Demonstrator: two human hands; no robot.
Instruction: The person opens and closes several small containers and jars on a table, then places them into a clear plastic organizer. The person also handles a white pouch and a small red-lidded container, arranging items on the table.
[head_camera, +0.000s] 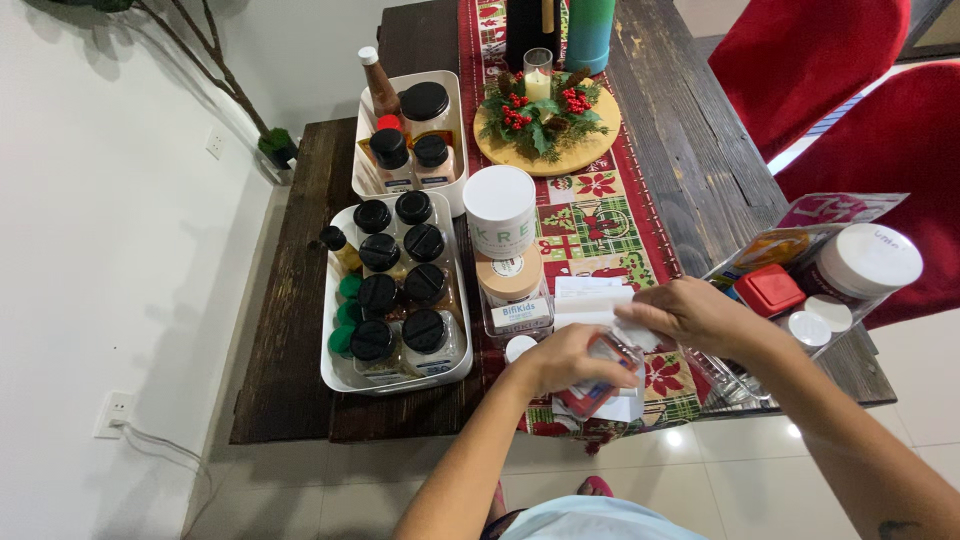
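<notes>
My left hand (567, 362) grips a small red and clear box (595, 385) just above the near edge of the dark wooden table (300, 330). Above and to the right of it, my right hand (690, 315) pinches a white paper or wipe (635, 330) right beside the box. More white paper (590, 300) lies under both hands on the red patterned runner (600, 215). The box's lower part is hidden by my fingers.
A white bin (335, 370) of several black-lidded jars sits at left, with a second bin (455, 90) of bottles behind it. A white canister (500, 210), a tan-lidded jar (510, 285), a candle wreath (545, 115) and a clear tray (730, 385) of containers surround my hands. Red chairs (860, 130) stand right.
</notes>
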